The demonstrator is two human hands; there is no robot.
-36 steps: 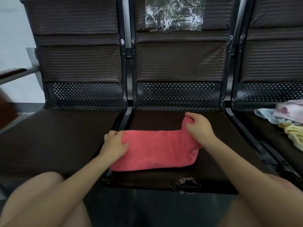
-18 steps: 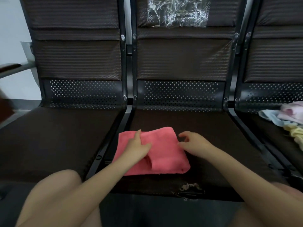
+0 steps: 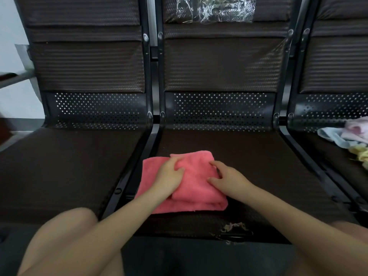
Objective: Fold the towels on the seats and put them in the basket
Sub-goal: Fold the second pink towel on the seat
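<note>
At the bottom of the frame, 2 bare knees are seen at the lower left and lower right, with both forearms reaching up toward the centre. A torn patch (image 3: pixel 235 229) is visible on the front edge of the middle seat (image 3: pixel 249 156). Just above it, in the centre of the frame, a pink towel (image 3: pixel 191 188) is laid folded on that seat, its upper layer doubled over the lower one. The left hand (image 3: pixel 169 174) is laid flat on the towel's left half, fingers relaxed and gripping nothing. The right hand (image 3: pixel 227 176) is rested on the towel's right edge, fingers spread and loosely bent, nothing being pinched. At the right edge of the frame, a heap of pale towels (image 3: pixel 346 136) in blue, pink and yellow is seen on the right seat. At the top centre, a crumpled clear plastic sheet (image 3: pixel 215 8) is seen against the middle backrest.
</note>
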